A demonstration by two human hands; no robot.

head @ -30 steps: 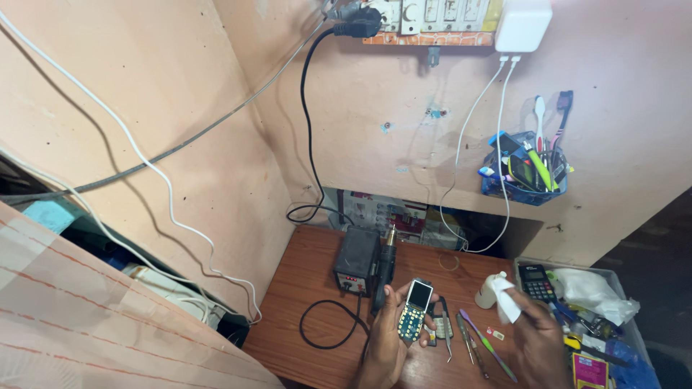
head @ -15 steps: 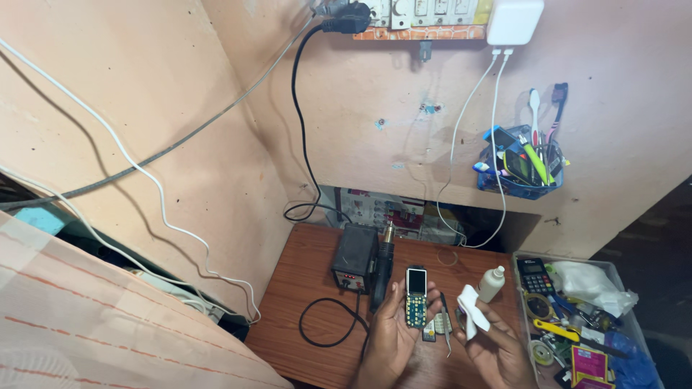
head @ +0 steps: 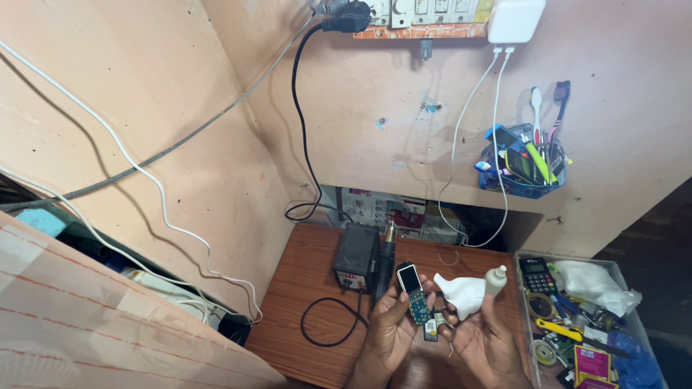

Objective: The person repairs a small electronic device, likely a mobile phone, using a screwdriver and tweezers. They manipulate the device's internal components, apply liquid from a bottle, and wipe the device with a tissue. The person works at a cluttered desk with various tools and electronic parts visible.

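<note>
— Brown wood is under both your hands; what have you got hold of down there?

— Your left hand (head: 393,328) has its fingers curled around a small keypad phone (head: 413,292), held upright above the wooden surface (head: 303,302), screen end up. Your right hand (head: 484,340) is palm up, fingers closed loosely on a wad of white cloth (head: 463,294), with a small white bottle (head: 495,280) standing up just beside the cloth at your fingertips.

— Anything between the two hands?

— A few small loose parts (head: 432,328) lie on the surface there; too small to tell what they are.

— And further out?

— Just beyond your left hand stands a black soldering station (head: 356,256) with its black cable looping over the surface. To your right, a clear tray (head: 520,302) holds a calculator (head: 535,273), tape rolls and other odds and ends. Higher up on the pink wall hangs a blue holder (head: 520,166) stuffed with brushes and tools, and at the top a white charger (head: 515,20) sits in a socket strip.
</note>
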